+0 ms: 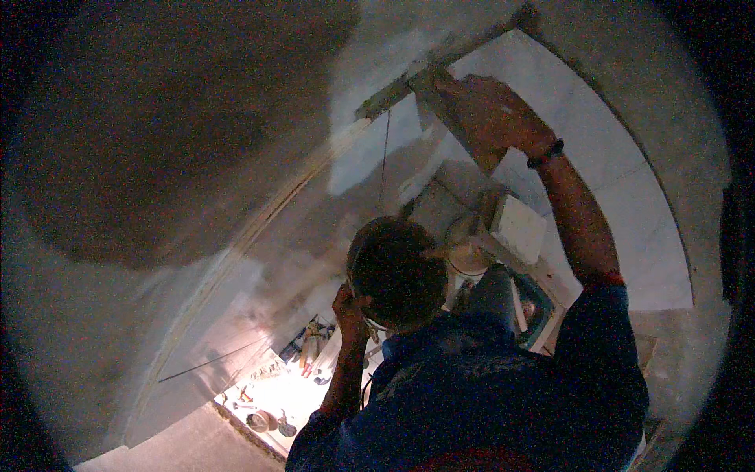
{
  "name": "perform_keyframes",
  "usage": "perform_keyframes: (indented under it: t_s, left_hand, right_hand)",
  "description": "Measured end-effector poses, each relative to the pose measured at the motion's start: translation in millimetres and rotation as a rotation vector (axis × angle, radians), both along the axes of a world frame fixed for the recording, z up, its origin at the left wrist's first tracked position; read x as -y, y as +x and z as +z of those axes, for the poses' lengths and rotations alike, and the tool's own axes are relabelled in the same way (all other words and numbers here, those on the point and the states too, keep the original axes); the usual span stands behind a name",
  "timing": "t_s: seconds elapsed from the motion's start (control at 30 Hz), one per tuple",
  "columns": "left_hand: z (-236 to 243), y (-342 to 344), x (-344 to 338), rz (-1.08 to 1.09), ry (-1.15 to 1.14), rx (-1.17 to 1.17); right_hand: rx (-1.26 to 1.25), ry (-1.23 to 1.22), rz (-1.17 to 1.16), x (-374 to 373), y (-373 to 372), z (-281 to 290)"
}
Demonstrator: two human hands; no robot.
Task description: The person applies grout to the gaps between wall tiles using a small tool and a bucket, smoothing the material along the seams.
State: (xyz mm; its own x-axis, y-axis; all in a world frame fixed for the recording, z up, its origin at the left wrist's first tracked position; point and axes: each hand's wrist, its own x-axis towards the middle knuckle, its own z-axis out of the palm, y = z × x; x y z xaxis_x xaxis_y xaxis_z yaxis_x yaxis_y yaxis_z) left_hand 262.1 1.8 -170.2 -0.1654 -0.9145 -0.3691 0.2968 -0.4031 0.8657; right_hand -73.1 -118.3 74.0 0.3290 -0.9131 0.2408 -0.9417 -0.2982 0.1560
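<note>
Couldn't tell state of my grip tbh, own hands out of view. Co-worker (pixel 487 393) had flat trowel-like tool (pixel 488 158) in right hand (pixel 503 114), up at rough seam (pixel 384 102) beside white tiles (pixel 629 204).

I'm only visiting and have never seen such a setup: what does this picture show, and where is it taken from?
There is no robot. A person wears two fisheye cameras on the head; this is the left one's view, with straight edges bent. The wearer's own hands are not in view. The person you see from behind is a co-worker. The co-worker's right hand is raised and seems to hold a flat tool near pale panels; the left hand is beside that person's head. At lower left, small items lie on a brightly lit surface; dim light blurs much else.
</note>
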Motion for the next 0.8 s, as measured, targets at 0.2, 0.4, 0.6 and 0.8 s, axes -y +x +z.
perform_keyframes:
  t_s: [0.2,0.4,0.6,0.8]
  left_hand:
    - [-3.6,-15.4,-0.2,-0.035,-0.068,-0.067]
    - [1.7,-15.4,-1.4,-0.05,-0.02,-0.059]
    - [-8.9,-2.3,-7.6,-0.023,-0.065,0.064]
    - [-19.2,11.9,-2.7,-0.018,-0.006,0.033]
  right_hand:
    - [0.033,0.105,0.311,14.4,-16.7,55.5]
    - [-0.068,-0.007,0.298,-11.5,-15.7,60.1]
    - [0.064,-0.038,0.149,7.2,-39.5,24.6]
    - [0.356,0.261,-0.025,-0.6,-9.9,11.7]
